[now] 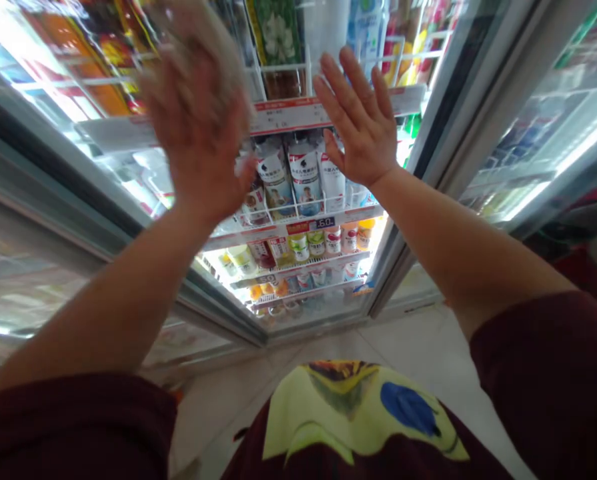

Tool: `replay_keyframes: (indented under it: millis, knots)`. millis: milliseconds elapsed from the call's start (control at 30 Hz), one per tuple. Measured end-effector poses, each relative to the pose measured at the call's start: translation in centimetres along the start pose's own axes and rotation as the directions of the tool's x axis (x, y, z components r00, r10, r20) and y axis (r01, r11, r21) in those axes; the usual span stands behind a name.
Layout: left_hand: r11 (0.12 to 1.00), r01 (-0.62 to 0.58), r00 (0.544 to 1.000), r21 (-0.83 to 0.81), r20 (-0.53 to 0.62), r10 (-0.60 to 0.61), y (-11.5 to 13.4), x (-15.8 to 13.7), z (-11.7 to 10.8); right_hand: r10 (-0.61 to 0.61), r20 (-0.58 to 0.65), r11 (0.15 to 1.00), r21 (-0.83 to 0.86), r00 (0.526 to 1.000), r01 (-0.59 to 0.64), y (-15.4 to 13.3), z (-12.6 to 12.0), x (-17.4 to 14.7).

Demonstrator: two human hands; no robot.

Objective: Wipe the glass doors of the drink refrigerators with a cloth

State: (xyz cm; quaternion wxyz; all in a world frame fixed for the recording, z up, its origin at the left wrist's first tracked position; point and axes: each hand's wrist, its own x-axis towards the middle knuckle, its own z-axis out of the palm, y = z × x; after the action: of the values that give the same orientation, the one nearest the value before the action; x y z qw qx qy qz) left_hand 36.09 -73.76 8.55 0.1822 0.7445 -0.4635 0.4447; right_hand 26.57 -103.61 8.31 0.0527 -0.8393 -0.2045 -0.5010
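A pale cloth [221, 50] lies under and above the fingers of my left hand [198, 140], smeared by motion. That hand presses it toward the glass door [323, 310] of a lit drinks cooler. To the right, my right hand [365, 127] is open, fingers spread and palm toward the same glass, holding nothing. Behind the glass, between the two hands, stand bottles with white labels [304, 173]. Whether the right palm touches the pane I cannot tell.
Grey door frames [473, 140] run down both sides. Inside are shelves with price strips [288, 117] and several small cups [333, 241] lower down. Pale floor tiles [403, 347] lie below, in front of my printed shirt [363, 407].
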Motion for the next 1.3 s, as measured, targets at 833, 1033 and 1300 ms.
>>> replay_keyframes:
  millis: [833,1033,1300]
  knots:
    - [0.842,0.055,0.989,0.536,-0.147,0.029,-4.5,-1.3,-6.1,0.112,0.104,0.963,-0.256,0.988,-0.082,-0.6,-0.2,0.1]
    - [0.888,-0.459,0.718,0.045,0.607,0.340,-0.6,-7.5,-1.0,0.047,0.095,0.951,-0.310,0.994,-0.015,-0.5,-0.1,0.0]
    - [0.860,-0.032,0.986,0.508,-0.124,0.110,-3.0,2.3,-6.4,0.071,0.100,0.964,-0.262,0.992,-0.042,-0.3,0.1,-0.1]
